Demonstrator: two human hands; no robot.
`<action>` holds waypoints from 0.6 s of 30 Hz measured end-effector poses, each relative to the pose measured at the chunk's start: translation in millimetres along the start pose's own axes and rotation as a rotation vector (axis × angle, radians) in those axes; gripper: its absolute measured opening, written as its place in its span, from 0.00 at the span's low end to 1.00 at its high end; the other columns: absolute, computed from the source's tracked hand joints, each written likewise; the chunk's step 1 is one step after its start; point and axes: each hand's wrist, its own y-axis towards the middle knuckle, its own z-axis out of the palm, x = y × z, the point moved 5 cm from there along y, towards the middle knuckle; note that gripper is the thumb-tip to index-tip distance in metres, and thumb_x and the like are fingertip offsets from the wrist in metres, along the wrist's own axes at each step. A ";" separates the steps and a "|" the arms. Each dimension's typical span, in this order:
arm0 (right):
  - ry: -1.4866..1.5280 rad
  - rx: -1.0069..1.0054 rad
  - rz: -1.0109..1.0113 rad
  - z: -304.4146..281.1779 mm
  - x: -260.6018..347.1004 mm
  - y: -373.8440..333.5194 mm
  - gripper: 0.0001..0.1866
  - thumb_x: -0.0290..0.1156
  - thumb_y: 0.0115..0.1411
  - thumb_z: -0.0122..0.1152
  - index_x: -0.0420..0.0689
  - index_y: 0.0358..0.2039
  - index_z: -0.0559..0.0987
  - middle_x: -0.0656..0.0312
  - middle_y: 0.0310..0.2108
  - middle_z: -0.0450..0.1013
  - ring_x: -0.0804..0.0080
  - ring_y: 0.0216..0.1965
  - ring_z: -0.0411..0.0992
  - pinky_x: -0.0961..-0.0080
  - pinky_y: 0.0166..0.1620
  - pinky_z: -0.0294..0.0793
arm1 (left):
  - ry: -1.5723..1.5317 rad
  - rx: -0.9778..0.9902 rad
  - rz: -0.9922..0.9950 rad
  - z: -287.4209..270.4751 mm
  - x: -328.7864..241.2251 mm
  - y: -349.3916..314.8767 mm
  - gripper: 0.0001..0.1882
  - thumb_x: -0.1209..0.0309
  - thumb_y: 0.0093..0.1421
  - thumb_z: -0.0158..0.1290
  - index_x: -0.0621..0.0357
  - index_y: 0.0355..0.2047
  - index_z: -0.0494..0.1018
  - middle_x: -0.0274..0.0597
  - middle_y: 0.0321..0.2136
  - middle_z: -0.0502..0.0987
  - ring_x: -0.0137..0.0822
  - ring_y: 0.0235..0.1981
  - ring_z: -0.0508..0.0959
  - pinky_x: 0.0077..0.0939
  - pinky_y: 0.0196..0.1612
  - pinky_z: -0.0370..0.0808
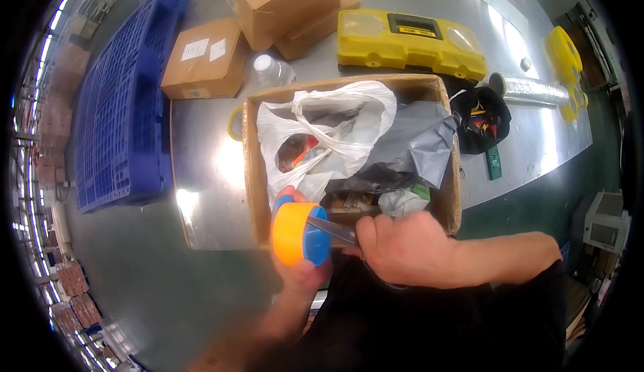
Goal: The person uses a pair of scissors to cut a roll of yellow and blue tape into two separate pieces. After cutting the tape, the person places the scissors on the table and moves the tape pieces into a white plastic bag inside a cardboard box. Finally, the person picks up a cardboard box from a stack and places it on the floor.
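Note:
My left hand (305,279) is closed around a short orange cylinder with a blue inside (291,233), held tilted at the near left corner of an open cardboard box (253,191). I cannot tell whether it is a cup or a roll. My right hand (406,246) grips a flat grey metal tool, like a blade (334,230). Its far end reaches the cylinder's blue opening, while the handle is hidden in my fist. Behind both hands, a white plastic bag (359,107) and a grey plastic sheet (419,140) lie in the box.
Cardboard boxes (201,70) and a clear bottle with a white cap (274,70) stand behind left. A yellow case (372,40) lies at the back. On the right are a black pouch of tools (466,137) and a shiny roll (537,90). A blue pallet (127,117) stands left.

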 end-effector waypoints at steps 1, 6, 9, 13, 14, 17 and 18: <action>-0.016 0.026 -0.001 -9.8 -7.0 4.2 0.15 0.38 0.58 0.56 0.42 0.21 0.68 0.63 0.13 0.64 0.72 0.11 0.67 0.70 0.12 0.64 | 0.003 0.011 -0.009 -4.6 1.0 3.4 0.59 0.46 0.43 0.67 0.67 0.65 0.50 0.46 0.58 0.62 0.38 0.61 0.64 0.32 0.64 0.59; 0.038 0.305 -0.203 -78.0 -26.0 25.3 0.14 0.39 0.60 0.55 0.41 0.25 0.71 0.58 0.16 0.71 0.61 0.16 0.73 0.66 0.19 0.69 | 0.066 0.161 -0.090 0.5 -19.5 8.3 0.60 0.36 0.41 0.62 0.67 0.63 0.52 0.46 0.56 0.62 0.38 0.53 0.65 0.30 0.60 0.62; 0.063 0.389 -0.213 -95.9 -29.3 30.3 0.16 0.40 0.62 0.55 0.41 0.26 0.71 0.58 0.16 0.72 0.60 0.16 0.73 0.64 0.19 0.69 | 0.047 0.121 -0.093 16.6 -23.0 10.4 0.60 0.36 0.41 0.62 0.67 0.63 0.52 0.46 0.55 0.63 0.38 0.51 0.66 0.30 0.58 0.63; 0.074 0.276 -0.162 -79.0 -16.3 21.6 0.15 0.39 0.61 0.55 0.39 0.26 0.70 0.57 0.13 0.70 0.58 0.15 0.73 0.65 0.19 0.69 | 0.020 0.207 -0.068 6.5 -22.4 13.4 0.57 0.41 0.46 0.60 0.66 0.65 0.50 0.46 0.57 0.63 0.40 0.57 0.65 0.31 0.60 0.63; 0.106 0.289 -0.112 -67.1 -13.2 21.5 0.17 0.40 0.62 0.55 0.38 0.26 0.70 0.56 0.13 0.70 0.58 0.13 0.72 0.65 0.17 0.68 | 0.036 0.163 -0.051 5.1 -22.4 12.4 0.56 0.42 0.47 0.60 0.66 0.65 0.50 0.46 0.57 0.63 0.40 0.58 0.65 0.31 0.61 0.63; 0.070 0.243 0.010 -49.3 0.0 15.0 0.09 0.31 0.51 0.58 0.40 0.20 0.74 0.60 0.17 0.70 0.65 0.16 0.73 0.68 0.18 0.70 | 0.031 0.100 -0.014 5.7 -19.7 8.4 0.54 0.45 0.48 0.60 0.65 0.66 0.49 0.47 0.59 0.63 0.41 0.61 0.64 0.33 0.64 0.61; 0.007 0.223 -0.084 -44.7 4.1 13.6 0.09 0.31 0.49 0.59 0.39 0.21 0.73 0.63 0.16 0.66 0.70 0.15 0.72 0.71 0.15 0.68 | 0.022 0.090 -0.004 6.3 -18.0 7.1 0.54 0.45 0.49 0.60 0.65 0.66 0.49 0.47 0.60 0.62 0.41 0.62 0.64 0.34 0.65 0.60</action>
